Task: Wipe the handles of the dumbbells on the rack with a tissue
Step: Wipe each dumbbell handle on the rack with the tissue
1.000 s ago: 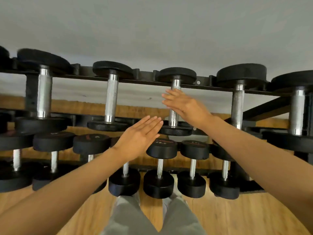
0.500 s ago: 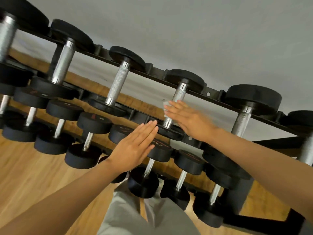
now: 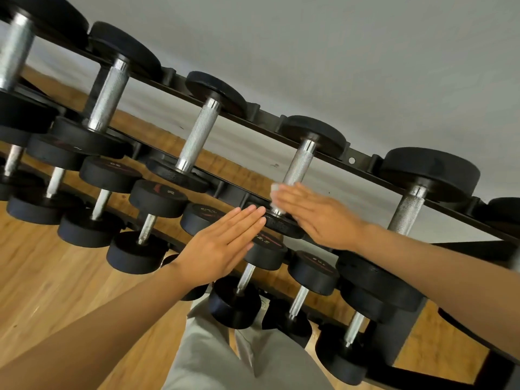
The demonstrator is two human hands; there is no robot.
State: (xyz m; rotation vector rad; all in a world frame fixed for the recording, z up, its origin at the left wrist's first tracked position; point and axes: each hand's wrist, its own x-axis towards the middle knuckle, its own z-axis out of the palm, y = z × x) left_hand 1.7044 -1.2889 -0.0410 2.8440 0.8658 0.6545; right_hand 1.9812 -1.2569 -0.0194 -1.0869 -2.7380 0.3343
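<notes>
Right hand (image 3: 318, 218): slid down handle (image 3: 298, 164) toward near weight head; tissue (image 3: 275, 188) now at fingertips. View: tilted further.

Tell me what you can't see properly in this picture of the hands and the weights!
- Tissue: head view; only a white, blurred corner peeks past the right hand, which covers the rest.
- Lower part of the handle being wiped: behind that hand.
- Weight numbers on the lower dumbbells: too small and blurred; the left hand covers part of one.
- Rack ends: cut off by both side edges.
</notes>
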